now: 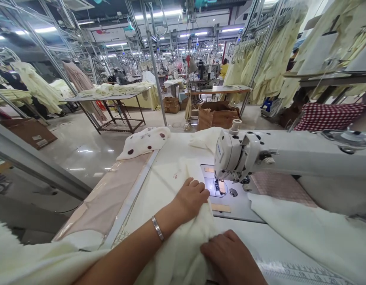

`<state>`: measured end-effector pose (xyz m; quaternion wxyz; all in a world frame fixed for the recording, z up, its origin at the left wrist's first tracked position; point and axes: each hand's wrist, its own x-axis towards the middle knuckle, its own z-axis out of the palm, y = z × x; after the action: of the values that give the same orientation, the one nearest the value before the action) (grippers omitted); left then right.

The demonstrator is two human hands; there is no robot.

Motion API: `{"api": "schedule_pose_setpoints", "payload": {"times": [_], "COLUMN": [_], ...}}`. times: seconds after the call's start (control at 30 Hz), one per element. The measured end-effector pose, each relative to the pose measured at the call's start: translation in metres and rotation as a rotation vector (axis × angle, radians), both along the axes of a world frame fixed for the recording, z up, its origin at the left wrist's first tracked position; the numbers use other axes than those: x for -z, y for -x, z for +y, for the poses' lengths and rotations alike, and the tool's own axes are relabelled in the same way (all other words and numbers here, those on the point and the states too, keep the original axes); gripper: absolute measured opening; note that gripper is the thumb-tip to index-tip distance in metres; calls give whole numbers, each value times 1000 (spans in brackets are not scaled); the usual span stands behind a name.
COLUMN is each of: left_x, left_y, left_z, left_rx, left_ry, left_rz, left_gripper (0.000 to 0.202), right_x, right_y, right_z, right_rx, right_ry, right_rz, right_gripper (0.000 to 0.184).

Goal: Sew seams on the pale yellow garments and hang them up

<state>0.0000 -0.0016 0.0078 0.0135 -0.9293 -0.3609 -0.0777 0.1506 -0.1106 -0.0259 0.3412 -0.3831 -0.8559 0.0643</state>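
Pale cream fabric (pixel 183 253) lies bunched across the white sewing table (pixel 159 174) and hangs toward me. My left hand (pixel 192 198), with a silver bracelet at the wrist, has its fingers curled over the fabric just left of the needle area. Lower and to the right, my right hand (pixel 228 255) grips the same fabric near the table's front edge, its fingertips partly hidden. The sewing machine (pixel 230 154) stands right of my left hand, its lamp lighting the presser foot (pixel 219 186). The fabric lies beside the foot, apart from it.
A spotted white cloth (pixel 145 141) rests at the table's far left corner. Another cream piece (pixel 313 229) lies to the right, near a printed ruler (pixel 292 273). Beyond stand a cardboard box (pixel 217 116), a garment-covered table (pixel 111 94) and racks of hanging clothes (pixel 268 63).
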Motion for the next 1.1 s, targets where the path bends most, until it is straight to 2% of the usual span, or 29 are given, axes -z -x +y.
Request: {"api": "schedule_pose_setpoints", "payload": {"times": [0.07,0.13,0.27,0.4,0.5,0.67,0.77,0.87,1.03,1.1], "left_x": [5,8,6,-8,-15,-14,-12,-12,-9,-5], "left_y": [0,-2,-6,-3,0,-5,-12,-18,-15,-10], "left_z": [1,4,11,12,11,15,14,4,-30,-38], "left_rx": [-3,-8,-15,-22,-18,2,-19,-66,-106,-98], "left_ry": [-15,-23,-8,41,72,76,48,45,106,123], "left_rz": [-14,-27,-43,-54,-42,-5,-4,-12,-27,-49], "left_gripper": [12,11,12,8,8,11,10,8,10,23], "right_x": [-2,-5,-11,-17,-15,-5,-8,-16,-22,-22], "right_y": [-1,-5,-15,-16,-15,-19,-22,-25,-36,-41], "right_z": [4,7,8,3,-1,-4,-4,-3,1,4], "right_rx": [-5,-2,-9,-28,-1,15,-15,-71,-146,-154], "right_ry": [-15,-39,-77,-156,-186,-153,-135,-90,-29,-30], "right_rz": [130,170,71,-10,-11,-7,-23,-54,-83,-94], "right_gripper": [19,23,26,27,27,23,24,25,27,28]}}
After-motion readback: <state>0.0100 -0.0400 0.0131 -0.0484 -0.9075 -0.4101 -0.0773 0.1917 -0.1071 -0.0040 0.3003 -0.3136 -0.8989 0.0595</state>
